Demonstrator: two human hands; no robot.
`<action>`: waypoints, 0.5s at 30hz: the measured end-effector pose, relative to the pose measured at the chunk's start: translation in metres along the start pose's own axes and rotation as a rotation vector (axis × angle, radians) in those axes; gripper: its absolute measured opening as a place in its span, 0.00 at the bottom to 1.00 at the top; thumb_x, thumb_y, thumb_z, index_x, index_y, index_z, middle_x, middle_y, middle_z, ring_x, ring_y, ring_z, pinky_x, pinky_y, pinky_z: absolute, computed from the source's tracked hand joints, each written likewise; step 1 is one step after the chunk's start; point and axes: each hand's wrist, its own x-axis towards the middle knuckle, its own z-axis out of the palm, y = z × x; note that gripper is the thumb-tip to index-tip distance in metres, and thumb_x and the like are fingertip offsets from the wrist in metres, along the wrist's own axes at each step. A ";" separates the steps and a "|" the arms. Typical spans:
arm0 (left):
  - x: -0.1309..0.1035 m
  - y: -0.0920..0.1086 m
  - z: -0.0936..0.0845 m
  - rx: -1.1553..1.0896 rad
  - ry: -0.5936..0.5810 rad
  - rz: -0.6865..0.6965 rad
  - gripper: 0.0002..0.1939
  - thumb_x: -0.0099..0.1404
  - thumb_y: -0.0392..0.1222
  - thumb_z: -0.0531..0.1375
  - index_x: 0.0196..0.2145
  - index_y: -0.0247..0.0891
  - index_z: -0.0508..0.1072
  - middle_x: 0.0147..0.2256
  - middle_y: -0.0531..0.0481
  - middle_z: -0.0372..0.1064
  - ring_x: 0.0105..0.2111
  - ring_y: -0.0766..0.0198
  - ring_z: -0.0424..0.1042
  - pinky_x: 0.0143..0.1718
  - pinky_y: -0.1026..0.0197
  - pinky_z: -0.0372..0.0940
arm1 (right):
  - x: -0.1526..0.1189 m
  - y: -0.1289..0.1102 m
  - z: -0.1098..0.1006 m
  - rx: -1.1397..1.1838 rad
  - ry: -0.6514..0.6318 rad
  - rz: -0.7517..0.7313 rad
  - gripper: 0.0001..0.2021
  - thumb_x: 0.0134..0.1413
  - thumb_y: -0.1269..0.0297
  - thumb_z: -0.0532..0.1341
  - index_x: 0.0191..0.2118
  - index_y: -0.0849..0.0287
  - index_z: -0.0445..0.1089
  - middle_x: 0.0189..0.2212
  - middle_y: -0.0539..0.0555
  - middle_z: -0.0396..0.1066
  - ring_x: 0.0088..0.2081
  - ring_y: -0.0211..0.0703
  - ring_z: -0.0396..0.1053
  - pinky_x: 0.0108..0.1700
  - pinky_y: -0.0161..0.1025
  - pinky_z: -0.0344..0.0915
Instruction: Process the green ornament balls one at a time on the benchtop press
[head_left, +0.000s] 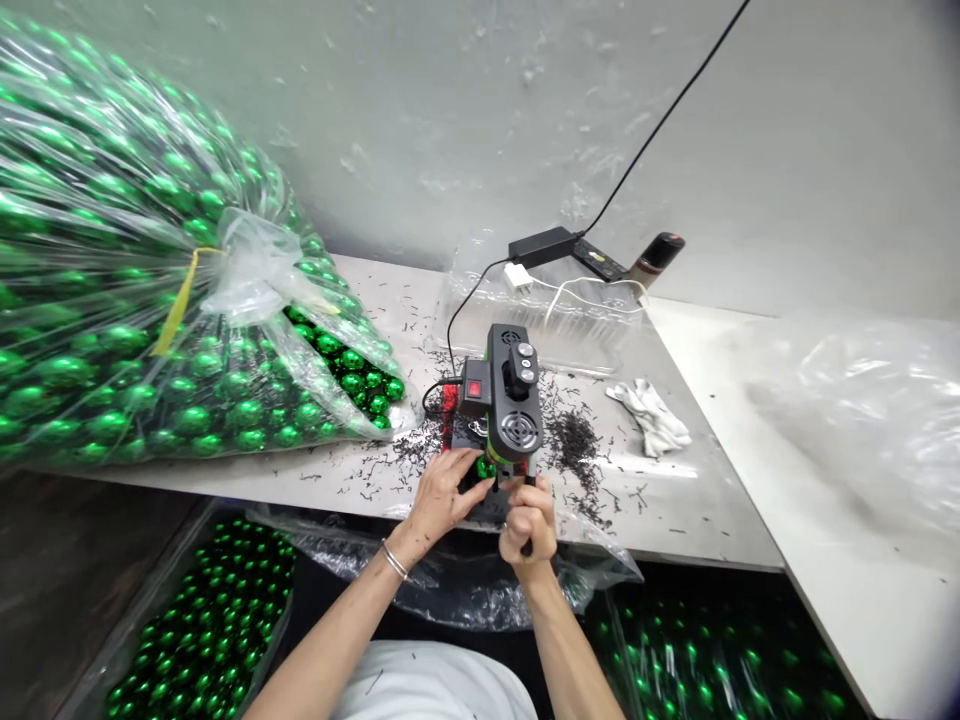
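A small black machine point(512, 390) with a red switch stands at the table's front edge. Under its head sits a shiny green ball point(485, 467). My left hand point(444, 490), a bracelet at its wrist, holds that ball between thumb and fingers. My right hand point(529, 520) is wrapped round a black handle point(529, 481) at the machine's front right. Dark shavings point(576, 440) lie scattered on both sides of the machine.
A big clear bag of green balls point(150, 300) fills the left, its opening near the machine. Behind are a clear plastic tray point(465, 320), a black power adapter point(541, 246) and cables. White gloves point(651, 418) lie right. More balls point(210, 610) are below the table edge.
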 end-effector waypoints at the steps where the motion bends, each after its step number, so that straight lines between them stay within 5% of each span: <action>1: 0.000 0.000 0.001 -0.002 0.000 -0.003 0.15 0.69 0.47 0.60 0.50 0.37 0.74 0.44 0.40 0.77 0.43 0.53 0.77 0.45 0.51 0.71 | 0.001 0.000 -0.001 -0.002 -0.012 -0.011 0.15 0.67 0.66 0.49 0.26 0.56 0.59 0.27 0.47 0.64 0.28 0.36 0.69 0.41 0.45 0.70; 8: -0.002 0.002 -0.002 -0.042 0.051 -0.019 0.16 0.68 0.48 0.61 0.49 0.36 0.74 0.44 0.40 0.77 0.43 0.52 0.77 0.46 0.48 0.71 | 0.058 -0.033 -0.017 0.082 0.038 0.186 0.16 0.64 0.74 0.51 0.23 0.57 0.58 0.23 0.48 0.62 0.26 0.36 0.64 0.29 0.37 0.58; 11: -0.022 0.009 -0.013 -0.071 0.076 0.026 0.17 0.69 0.47 0.60 0.52 0.36 0.73 0.45 0.38 0.76 0.45 0.52 0.76 0.46 0.49 0.71 | 0.085 -0.049 -0.023 0.093 -0.022 0.319 0.15 0.63 0.72 0.53 0.24 0.57 0.60 0.22 0.48 0.62 0.26 0.37 0.64 0.29 0.37 0.58; 15: -0.050 0.013 -0.030 -0.005 0.010 0.118 0.26 0.69 0.52 0.60 0.60 0.37 0.66 0.50 0.37 0.74 0.48 0.51 0.75 0.48 0.49 0.71 | 0.090 -0.054 -0.019 0.094 0.027 0.287 0.16 0.63 0.73 0.54 0.23 0.58 0.59 0.22 0.48 0.61 0.25 0.36 0.63 0.28 0.37 0.57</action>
